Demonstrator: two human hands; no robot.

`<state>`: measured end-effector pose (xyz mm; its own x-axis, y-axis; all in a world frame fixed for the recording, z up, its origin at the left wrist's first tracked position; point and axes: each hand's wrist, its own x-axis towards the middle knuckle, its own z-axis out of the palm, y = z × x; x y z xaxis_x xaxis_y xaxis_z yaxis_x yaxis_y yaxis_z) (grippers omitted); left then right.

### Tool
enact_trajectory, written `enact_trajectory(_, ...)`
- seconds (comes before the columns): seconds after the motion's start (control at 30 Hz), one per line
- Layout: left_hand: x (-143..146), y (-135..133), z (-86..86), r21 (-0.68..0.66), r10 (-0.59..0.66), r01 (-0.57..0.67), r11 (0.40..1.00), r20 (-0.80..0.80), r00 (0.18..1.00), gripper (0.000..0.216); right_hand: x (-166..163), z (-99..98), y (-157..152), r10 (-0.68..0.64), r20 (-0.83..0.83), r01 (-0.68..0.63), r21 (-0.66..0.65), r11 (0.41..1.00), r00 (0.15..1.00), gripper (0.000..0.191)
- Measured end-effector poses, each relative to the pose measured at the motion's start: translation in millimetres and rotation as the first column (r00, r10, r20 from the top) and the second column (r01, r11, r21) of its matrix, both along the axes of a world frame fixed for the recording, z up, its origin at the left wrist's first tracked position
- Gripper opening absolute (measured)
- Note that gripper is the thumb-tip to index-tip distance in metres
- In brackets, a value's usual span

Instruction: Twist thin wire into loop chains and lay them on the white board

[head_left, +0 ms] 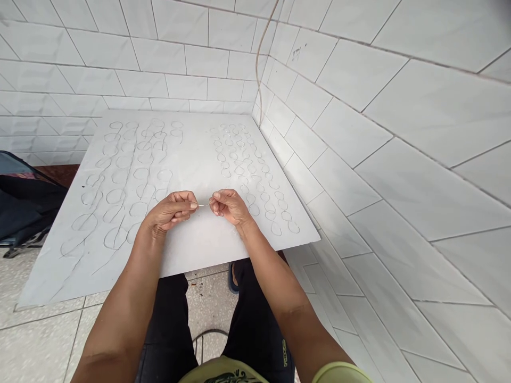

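Over the near part of a white board [195, 159], my two hands meet at a short, thin, shiny wire [203, 205]. Thumb and forefinger of my left hand [171, 209] pinch its left end. At the other end, my right hand [230, 206] is closed with its fingertips around the wire; the tip itself is hidden. Left of my hands, rows of thin round loops with long tails [115, 197] lie on the board. To the right are rows of small figure-eight shapes [270, 215], which look like bent thin wire.
White tiled walls [371, 175] border the board at the back and right. A cable [260, 64] hangs down in the corner. On the floor at far left sits a dark bag [27, 207]. My legs [171, 319] are below the board's near edge.
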<state>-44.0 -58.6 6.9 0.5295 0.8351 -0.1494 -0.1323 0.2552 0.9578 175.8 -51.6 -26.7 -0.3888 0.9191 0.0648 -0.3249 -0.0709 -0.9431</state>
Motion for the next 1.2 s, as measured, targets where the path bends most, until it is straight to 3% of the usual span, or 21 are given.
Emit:
enact_trajectory(0.27,-4.3,1.6,-5.9,-0.028,-0.19,0.19,0.981,0.001,0.982,0.02,6.4,-5.3,1.7,0.186,-0.19,-0.176,0.067,0.982,0.964,0.04)
enact_trajectory(0.4,-2.9,0.2,-4.6,-0.036,-0.238,0.237,0.971,-0.02,0.971,0.02,7.0,-5.5,1.7,0.162,-0.216,-0.156,0.045,0.987,0.963,0.044)
enact_trajectory(0.5,-2.9,0.2,-3.9,-0.029,-0.171,0.17,0.985,-0.015,0.985,0.021,8.4,-1.0,5.2,0.014,-0.232,-0.029,-0.061,0.998,0.973,0.056)
enact_trajectory(0.63,1.4,-0.5,-2.3,0.012,0.066,-0.066,0.998,0.04,0.997,0.02,11.9,6.2,10.2,-0.221,-0.264,0.173,-0.193,0.966,0.939,0.074)
enact_trajectory(0.7,6.7,-1.3,-1.4,0.031,0.183,-0.184,0.982,0.045,0.982,0.021,10.6,7.3,8.8,-0.249,-0.249,0.207,-0.183,0.961,0.936,0.075)
enact_trajectory(0.8,16.0,-2.2,-2.2,0.051,0.296,-0.295,0.954,0.003,0.955,0.023,2.2,5.1,2.3,-0.169,-0.113,0.159,-0.092,0.983,0.979,0.063)
enact_trajectory(0.93,24.5,-2.0,-8.6,0.093,0.338,-0.332,0.939,-0.054,0.94,0.025,-11.3,0.1,-4.9,-0.1,0.026,0.099,0.054,0.994,0.995,0.041)
enact_trajectory(1.2,29.0,-0.3,-14.9,0.084,0.309,-0.302,0.95,-0.101,0.946,0.026,-12.5,-7.2,0.9,-0.248,0.041,0.244,0.079,0.966,0.968,0.034)
